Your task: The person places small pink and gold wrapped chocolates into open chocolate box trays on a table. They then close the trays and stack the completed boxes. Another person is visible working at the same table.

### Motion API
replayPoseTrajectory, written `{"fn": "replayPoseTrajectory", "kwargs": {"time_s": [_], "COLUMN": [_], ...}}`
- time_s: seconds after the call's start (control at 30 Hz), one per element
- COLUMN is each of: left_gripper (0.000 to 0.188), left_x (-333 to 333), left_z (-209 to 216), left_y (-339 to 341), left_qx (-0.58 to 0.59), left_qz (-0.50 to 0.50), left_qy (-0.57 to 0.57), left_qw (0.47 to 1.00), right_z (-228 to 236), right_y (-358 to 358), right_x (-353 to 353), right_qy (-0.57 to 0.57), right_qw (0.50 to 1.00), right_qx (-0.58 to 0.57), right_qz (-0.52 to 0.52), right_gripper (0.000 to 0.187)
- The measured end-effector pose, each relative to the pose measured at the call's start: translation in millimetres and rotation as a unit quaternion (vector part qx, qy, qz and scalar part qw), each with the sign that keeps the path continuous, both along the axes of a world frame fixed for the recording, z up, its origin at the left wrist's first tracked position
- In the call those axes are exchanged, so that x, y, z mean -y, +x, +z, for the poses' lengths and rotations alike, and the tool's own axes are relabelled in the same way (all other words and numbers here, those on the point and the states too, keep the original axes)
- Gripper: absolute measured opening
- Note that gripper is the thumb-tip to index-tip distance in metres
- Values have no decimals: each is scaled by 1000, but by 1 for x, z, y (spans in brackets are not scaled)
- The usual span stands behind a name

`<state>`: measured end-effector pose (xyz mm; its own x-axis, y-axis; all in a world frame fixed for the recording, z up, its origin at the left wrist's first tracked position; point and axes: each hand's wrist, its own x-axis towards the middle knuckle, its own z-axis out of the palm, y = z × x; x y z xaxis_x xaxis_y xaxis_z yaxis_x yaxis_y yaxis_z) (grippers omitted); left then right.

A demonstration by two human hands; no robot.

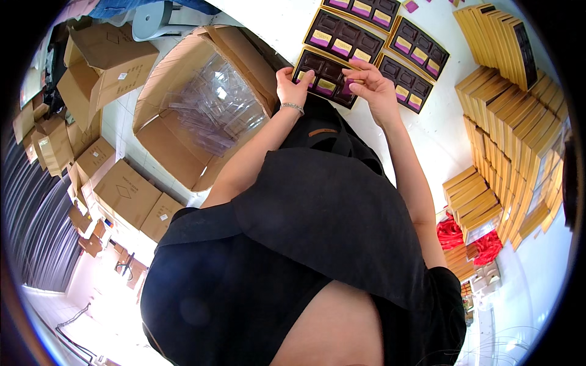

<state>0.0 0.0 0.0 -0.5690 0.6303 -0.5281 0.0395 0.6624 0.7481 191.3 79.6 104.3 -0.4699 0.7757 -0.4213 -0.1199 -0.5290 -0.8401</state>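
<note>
In front of me, at the table's near edge, lies a gold-edged box with a dark brown compartment tray (pixel 337 67). Small purple-and-gold packets (pixel 325 86) sit in its near compartments. My left hand (pixel 294 87) closes on the box's left end, its thumb over the leftmost packet. At the right end, my right hand (pixel 375 91) pinches a small purple packet (pixel 348 86) over the last near compartment; the fingers partly cover it. Similar filled boxes (pixel 345 38) lie beyond and to the right, close together.
On my left stands a large open carton (pixel 165 143) full of clear plastic covers (pixel 213 100). More cardboard boxes (pixel 128 192) lie behind it. Tall stacks of gold boxes (pixel 513 116) line the table's right side, near red ribbon bundles (pixel 450 233). A grey round stool (pixel 149 23) is at the far left.
</note>
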Motion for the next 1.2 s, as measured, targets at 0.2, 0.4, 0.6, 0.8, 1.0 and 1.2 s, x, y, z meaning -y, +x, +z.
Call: {"fn": "replayPoseTrajectory", "kwargs": {"time_s": [0.2,0.4,0.6,0.8,1.0,1.2], "left_gripper": [62,52,18,26,87,117], "left_x": [4,9,-16,-1,-6,-12], "left_z": [8,52,104,92,37,45], "left_y": [-6,3,20,27,-8,14], "left_qx": [184,-182,384,70,-137,-86], "left_qz": [64,-75,-152,-213,-76,-139], "left_qy": [-4,116,34,35,-84,-37], "left_qw": [981,973,910,974,984,986], "right_z": [-2,9,11,-13,-42,-40], "right_y": [7,18,13,15,11,14], "right_x": [20,38,38,51,55,75], "right_qy": [290,145,105,303,471,492], "right_qw": [907,982,991,886,784,672], "right_qx": [303,118,76,350,404,488], "right_qz": [26,-25,-17,40,8,261], "right_gripper": [16,19,17,16,19,74]}}
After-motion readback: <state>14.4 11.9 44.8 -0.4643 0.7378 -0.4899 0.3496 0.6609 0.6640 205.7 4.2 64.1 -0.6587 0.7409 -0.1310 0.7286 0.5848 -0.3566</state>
